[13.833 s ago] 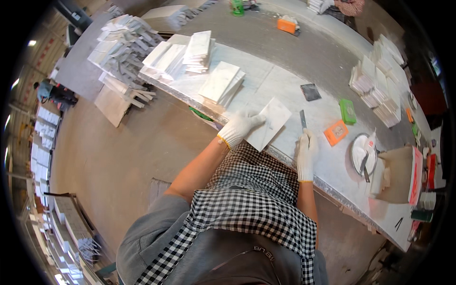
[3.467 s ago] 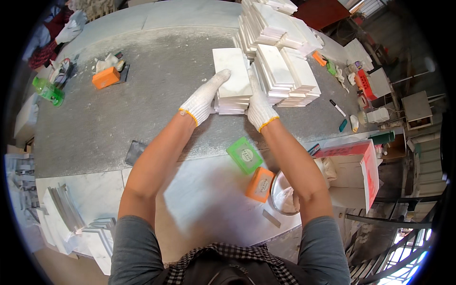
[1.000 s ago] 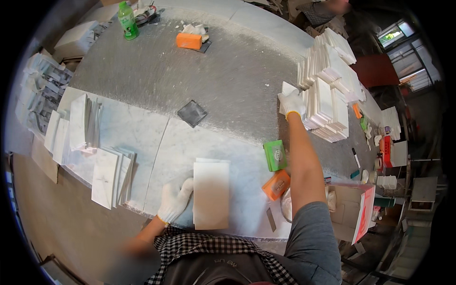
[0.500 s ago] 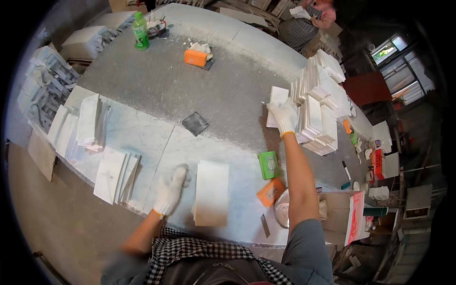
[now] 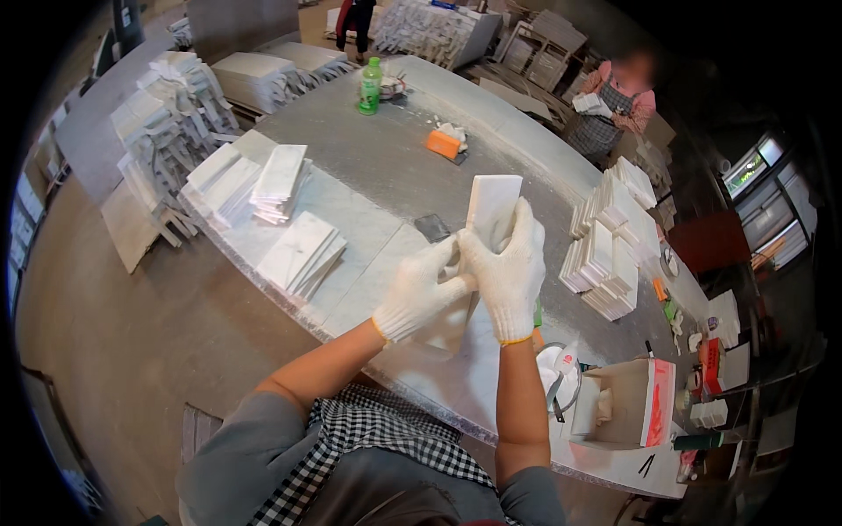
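Note:
In front of me, above the table, a white rectangular stone tile [image 5: 494, 197] is held up on a tilt. My right hand [image 5: 509, 267], in a white knit glove, is closed round its right side and lower part. From the left, my gloved left hand [image 5: 410, 294] meets it at the lower end, fingers bent and thumb stretched toward the right hand; the exact grip is partly hidden. Beneath the hands lies a white tile stack [image 5: 449, 329], mostly covered by them. To the right, a larger pile of white tiles [image 5: 605, 263] stands on the table.
Fanned tiles [image 5: 303, 254] lie on the table's left side. Farther off are an orange block [image 5: 443, 144] and a green bottle [image 5: 370, 88]. An open carton [image 5: 627, 399] and a round container [image 5: 559, 377] sit at right. Another person [image 5: 605, 110] works beyond the table.
My right hand has come back from the right-hand pile with a tile. My left hand has risen to meet it. The view has shifted, showing more of the floor at left.

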### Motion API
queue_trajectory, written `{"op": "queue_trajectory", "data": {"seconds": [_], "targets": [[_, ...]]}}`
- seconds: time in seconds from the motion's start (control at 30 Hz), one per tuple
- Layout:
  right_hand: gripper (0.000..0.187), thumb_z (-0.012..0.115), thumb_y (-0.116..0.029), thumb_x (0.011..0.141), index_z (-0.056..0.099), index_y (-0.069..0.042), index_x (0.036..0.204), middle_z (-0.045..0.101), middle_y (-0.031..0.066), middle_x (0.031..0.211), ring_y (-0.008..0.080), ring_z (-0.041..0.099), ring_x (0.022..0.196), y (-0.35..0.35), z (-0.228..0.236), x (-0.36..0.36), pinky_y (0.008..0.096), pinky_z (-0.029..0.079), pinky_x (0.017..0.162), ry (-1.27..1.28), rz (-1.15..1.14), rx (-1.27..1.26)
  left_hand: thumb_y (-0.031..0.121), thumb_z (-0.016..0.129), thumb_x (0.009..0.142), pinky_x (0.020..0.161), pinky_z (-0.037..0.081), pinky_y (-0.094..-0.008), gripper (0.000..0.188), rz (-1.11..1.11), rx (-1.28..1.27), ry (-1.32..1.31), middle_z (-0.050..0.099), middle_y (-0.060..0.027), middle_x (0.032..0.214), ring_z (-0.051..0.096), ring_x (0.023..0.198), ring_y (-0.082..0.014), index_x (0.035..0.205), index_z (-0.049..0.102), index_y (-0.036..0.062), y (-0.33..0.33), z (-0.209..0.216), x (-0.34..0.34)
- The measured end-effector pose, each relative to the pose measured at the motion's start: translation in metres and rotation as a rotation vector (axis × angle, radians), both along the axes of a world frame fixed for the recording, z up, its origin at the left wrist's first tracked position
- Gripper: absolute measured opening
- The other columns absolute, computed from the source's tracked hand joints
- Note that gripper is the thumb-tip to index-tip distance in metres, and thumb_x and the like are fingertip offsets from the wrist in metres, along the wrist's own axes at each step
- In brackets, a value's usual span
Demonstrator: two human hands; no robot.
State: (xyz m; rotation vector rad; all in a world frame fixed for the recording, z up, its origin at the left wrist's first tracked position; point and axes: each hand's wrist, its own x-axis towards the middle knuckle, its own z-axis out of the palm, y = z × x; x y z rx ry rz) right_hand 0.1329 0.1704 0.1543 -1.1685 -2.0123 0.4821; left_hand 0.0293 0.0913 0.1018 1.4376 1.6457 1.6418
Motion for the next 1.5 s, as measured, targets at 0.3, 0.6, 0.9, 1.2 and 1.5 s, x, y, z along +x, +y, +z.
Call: {"op": "queue_trajectory", "data": {"seconds": [0.3, 0.6, 0.9, 1.2, 1.5], "targets": [[0.061, 0.071, -0.026, 0.088, 0.051, 0.002, 0.14, 0.059, 0.0187, 0.129, 0.0268, 0.062, 0.112, -0.05, -0.024, 0.026, 0.0349, 0.05, 0.094, 0.022, 0.096, -0.067, 0.021, 0.061, 0.095, 0.07, 0.046, -0.0241, 0.029, -0.184, -0.221, -0.403, 0.066, -0.001, 0.091, 0.056, 0.079, -0.0075, 0.11, 0.069, -0.0036, -0.052, -0.024, -0.028], [0.039, 0.055, -0.015, 0.098, 0.06, 0.006, 0.13, 0.066, 0.0171, 0.126, 0.0205, 0.062, 0.115, -0.094, -0.084, 0.06, 0.0319, 0.047, 0.098, 0.306, 0.163, -0.42, 0.028, 0.063, 0.096, 0.067, 0.043, -0.0221, 0.032, -0.217, -0.267, -0.479, 0.063, 0.0014, 0.087, 0.053, 0.077, -0.006, 0.104, 0.069, -0.0026, -0.089, -0.059, -0.053], [0.035, 0.051, -0.013, 0.099, 0.063, 0.004, 0.128, 0.065, 0.0037, 0.103, 0.0067, 0.05, 0.075, -0.112, -0.111, 0.048, 0.0224, 0.044, 0.067, 0.232, 0.288, -0.335, 0.019, 0.063, 0.097, 0.094, 0.049, -0.0296, 0.038, -0.36, -0.169, -0.941, 0.064, -0.0103, 0.118, 0.06, 0.105, -0.0152, 0.121, 0.058, -0.0104, -0.099, -0.086, -0.053], [0.034, 0.051, -0.011, 0.098, 0.063, 0.005, 0.125, 0.068, 0.0117, 0.113, 0.018, 0.059, 0.098, -0.122, -0.105, 0.042, 0.0301, 0.046, 0.087, 0.236, 0.316, -0.429, 0.021, 0.063, 0.098, 0.095, 0.048, -0.0303, 0.039, -0.372, -0.133, -0.943, 0.064, -0.0098, 0.116, 0.06, 0.105, -0.0154, 0.121, 0.058, -0.0103, -0.107, -0.092, -0.058], [0.037, 0.059, -0.014, 0.094, 0.061, 0.004, 0.127, 0.068, 0.0184, 0.12, 0.0264, 0.064, 0.112, -0.124, -0.112, 0.037, 0.0345, 0.046, 0.099, 0.211, 0.349, -0.377, 0.028, 0.065, 0.095, 0.072, 0.042, -0.0232, 0.035, -0.283, -0.19, -0.603, 0.06, 0.0027, 0.088, 0.05, 0.077, -0.0072, 0.11, 0.067, -0.0036, -0.121, -0.073, -0.062]]}}
